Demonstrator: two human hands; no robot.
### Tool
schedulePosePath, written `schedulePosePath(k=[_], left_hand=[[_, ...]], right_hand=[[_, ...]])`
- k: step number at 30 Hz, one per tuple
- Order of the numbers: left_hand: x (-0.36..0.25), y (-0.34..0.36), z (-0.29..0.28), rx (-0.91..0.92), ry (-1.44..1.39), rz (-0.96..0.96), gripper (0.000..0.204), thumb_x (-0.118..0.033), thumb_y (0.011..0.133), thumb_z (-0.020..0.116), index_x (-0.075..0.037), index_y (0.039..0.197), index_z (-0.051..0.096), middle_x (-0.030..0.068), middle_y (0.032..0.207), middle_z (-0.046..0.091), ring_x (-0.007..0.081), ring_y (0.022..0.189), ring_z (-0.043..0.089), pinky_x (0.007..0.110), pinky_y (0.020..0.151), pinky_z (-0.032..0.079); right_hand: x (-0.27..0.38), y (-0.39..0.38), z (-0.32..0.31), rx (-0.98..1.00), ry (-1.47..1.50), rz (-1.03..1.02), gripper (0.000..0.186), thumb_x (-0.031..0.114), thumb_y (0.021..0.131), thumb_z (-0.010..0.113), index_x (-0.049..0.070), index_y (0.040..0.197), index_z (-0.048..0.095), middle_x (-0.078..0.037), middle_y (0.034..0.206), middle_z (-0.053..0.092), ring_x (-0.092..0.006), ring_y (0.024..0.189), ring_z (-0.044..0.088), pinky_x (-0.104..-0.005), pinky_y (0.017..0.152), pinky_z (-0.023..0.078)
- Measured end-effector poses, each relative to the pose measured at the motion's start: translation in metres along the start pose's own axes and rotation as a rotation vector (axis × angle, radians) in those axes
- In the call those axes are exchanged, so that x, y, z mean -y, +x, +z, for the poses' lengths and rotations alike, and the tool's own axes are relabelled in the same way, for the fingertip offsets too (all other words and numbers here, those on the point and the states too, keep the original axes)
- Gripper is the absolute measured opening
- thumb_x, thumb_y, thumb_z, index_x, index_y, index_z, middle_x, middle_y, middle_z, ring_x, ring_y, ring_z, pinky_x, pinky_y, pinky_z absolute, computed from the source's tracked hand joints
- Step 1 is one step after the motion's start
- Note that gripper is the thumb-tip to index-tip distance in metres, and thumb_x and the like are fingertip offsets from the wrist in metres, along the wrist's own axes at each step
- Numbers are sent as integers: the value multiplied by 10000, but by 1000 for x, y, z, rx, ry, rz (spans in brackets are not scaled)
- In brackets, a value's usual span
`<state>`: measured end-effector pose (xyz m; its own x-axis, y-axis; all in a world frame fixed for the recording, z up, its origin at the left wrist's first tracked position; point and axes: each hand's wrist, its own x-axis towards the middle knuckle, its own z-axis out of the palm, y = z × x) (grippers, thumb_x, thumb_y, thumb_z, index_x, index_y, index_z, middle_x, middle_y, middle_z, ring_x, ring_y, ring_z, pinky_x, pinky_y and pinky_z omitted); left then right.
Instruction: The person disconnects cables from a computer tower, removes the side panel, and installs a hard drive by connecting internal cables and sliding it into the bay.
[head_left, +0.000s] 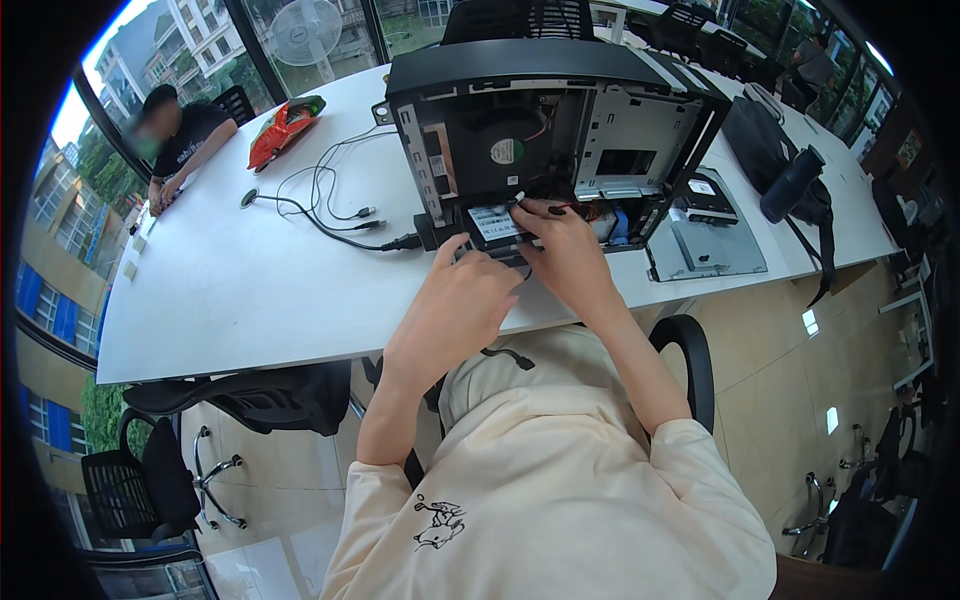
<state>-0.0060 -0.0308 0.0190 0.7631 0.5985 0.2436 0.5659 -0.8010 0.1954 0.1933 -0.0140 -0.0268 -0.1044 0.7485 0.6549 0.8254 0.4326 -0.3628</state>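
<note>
A computer case (560, 75) lies on the table in front of me with its inside exposed. At its lower front edge is a thin black solid-state drive (494, 222) with a white label, slightly tilted. My left hand (455, 300) is at the drive's near left edge, index finger against it and the other fingers curled, their tips hidden. My right hand (568, 250) pinches at the drive's right edge, beside dark cables and a small black plug (557, 210). Whether a plug is also between the right fingers cannot be made out.
Left of the case lie black cables (330, 232) and a red bag (283, 132). To the right are a metal panel (712, 246), a black drive (708, 200), a dark bottle (793, 184) and a backpack (757, 140). Another person (185, 135) sits at the far left.
</note>
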Motion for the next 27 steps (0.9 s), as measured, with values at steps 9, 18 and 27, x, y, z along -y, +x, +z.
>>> schedulePosePath(k=[9, 18, 27], left_hand=[[-12, -1, -4, -29, -66, 13, 223, -116, 925, 683, -27, 1128, 673, 121, 1105, 681, 308, 1094, 605, 443, 970, 457], [-12, -2, -4, -94, -140, 21, 214, -66, 905, 676, 9, 1099, 625, 138, 1068, 630, 338, 1055, 572, 432, 933, 473], [-10, 3, 0, -189, -163, 116, 177, -68, 901, 670, 5, 1051, 609, 136, 1056, 627, 343, 1030, 559, 442, 926, 463]], right_hand=[[4, 17, 6, 98, -114, 11, 304, -16, 744, 726, -42, 1047, 742, -155, 987, 723, -351, 982, 679, -443, 850, 562], [3, 26, 8, 107, -199, -11, 89, 27, 760, 712, -27, 828, 733, -203, 841, 715, -369, 864, 713, -452, 807, 597], [1, 19, -9, 41, -104, -167, 245, 162, 828, 767, -53, 944, 749, -200, 934, 730, -383, 839, 717, -450, 805, 597]])
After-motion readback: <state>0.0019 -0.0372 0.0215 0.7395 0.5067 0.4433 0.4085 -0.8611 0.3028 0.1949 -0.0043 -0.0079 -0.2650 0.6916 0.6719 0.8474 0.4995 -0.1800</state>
